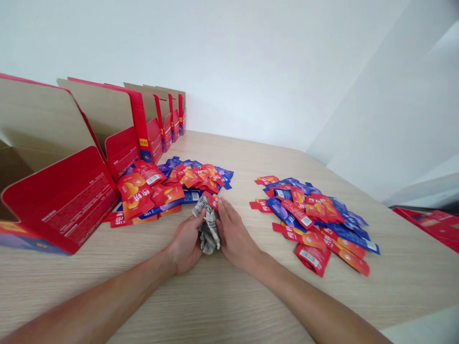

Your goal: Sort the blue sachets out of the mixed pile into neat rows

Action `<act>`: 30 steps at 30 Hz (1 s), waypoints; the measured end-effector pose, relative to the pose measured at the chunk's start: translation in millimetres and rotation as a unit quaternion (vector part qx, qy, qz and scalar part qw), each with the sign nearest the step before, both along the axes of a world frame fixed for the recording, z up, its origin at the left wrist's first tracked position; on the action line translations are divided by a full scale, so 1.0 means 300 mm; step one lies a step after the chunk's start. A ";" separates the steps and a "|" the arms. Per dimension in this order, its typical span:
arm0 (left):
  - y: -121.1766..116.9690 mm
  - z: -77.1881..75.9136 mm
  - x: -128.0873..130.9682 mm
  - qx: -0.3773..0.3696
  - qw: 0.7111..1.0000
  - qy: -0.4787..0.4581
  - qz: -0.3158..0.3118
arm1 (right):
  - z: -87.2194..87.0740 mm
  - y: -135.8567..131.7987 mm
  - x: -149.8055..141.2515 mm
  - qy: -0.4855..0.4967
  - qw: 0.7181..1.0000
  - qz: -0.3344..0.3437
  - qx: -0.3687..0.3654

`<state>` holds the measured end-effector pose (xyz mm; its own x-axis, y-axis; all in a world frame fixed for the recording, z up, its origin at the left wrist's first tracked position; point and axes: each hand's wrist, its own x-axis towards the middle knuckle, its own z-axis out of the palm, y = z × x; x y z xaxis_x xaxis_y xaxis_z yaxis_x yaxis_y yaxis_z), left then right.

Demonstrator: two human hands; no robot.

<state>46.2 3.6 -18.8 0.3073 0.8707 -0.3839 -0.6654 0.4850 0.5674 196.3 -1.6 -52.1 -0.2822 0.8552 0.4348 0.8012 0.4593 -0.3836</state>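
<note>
The left hand and right hand grip a crumpled printed wad between them, at the near middle of the table. A red packet shows at its far end. Left and right of it lie a left pile and a right pile of red and blue packets. Open red boxes line the left.

You are viewing a red packet bearing white characters, one reading "纯"; the fine print lining the box is appearing too small to read.
</note>
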 end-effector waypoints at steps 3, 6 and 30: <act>-0.005 0.002 -0.002 -0.005 1.000 0.010 0.003 | -0.010 -0.018 -0.025 0.026 1.000 -0.002 -0.011; -0.008 -0.002 -0.005 -0.003 1.000 0.015 0.001 | 0.012 -0.039 -0.027 0.035 0.999 0.000 0.001; -0.011 0.003 -0.015 0.010 1.000 0.009 0.003 | 0.016 -0.058 -0.038 0.069 0.997 0.009 -0.018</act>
